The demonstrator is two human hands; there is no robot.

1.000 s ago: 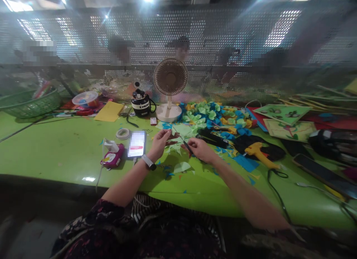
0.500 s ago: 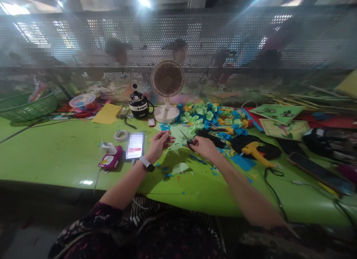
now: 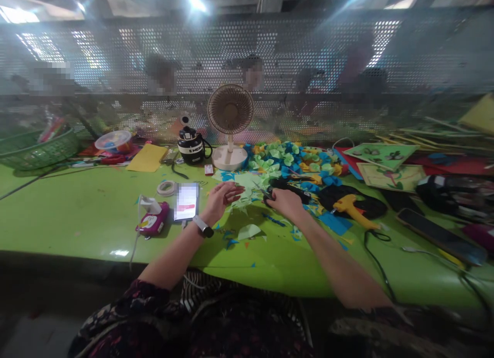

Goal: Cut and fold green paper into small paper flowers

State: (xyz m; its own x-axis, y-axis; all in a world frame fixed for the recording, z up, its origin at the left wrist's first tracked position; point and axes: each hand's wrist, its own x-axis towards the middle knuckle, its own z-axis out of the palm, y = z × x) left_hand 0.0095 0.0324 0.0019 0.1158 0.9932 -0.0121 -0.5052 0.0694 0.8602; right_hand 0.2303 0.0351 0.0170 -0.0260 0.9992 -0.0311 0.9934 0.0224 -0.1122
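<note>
My right hand (image 3: 285,202) is closed around the dark handles of a pair of scissors (image 3: 266,194). Their thin blades point up and left, toward my left hand and over the pale green paper. My left hand (image 3: 221,199), with a grey band at the wrist, has its fingers curled together; whatever is between the fingertips is too small to make out. Pale green paper pieces (image 3: 238,210) lie just beyond and beside the left fingertips. Closer to me, a half-round pale green paper piece (image 3: 249,231) rests among blue and orange snippets.
Behind my hands stand a fan (image 3: 230,160) and a black bottle (image 3: 191,148), beside a pile of paper flowers (image 3: 293,160). Left are a lit phone (image 3: 187,202), a tape roll (image 3: 166,188) and a purple power adapter (image 3: 154,221). Right lies a yellow glue gun (image 3: 353,210) with its cord.
The scissor blades look more spread than before. My left fingers have shifted slightly up and right. My right hand remains in nearly the same place.
</note>
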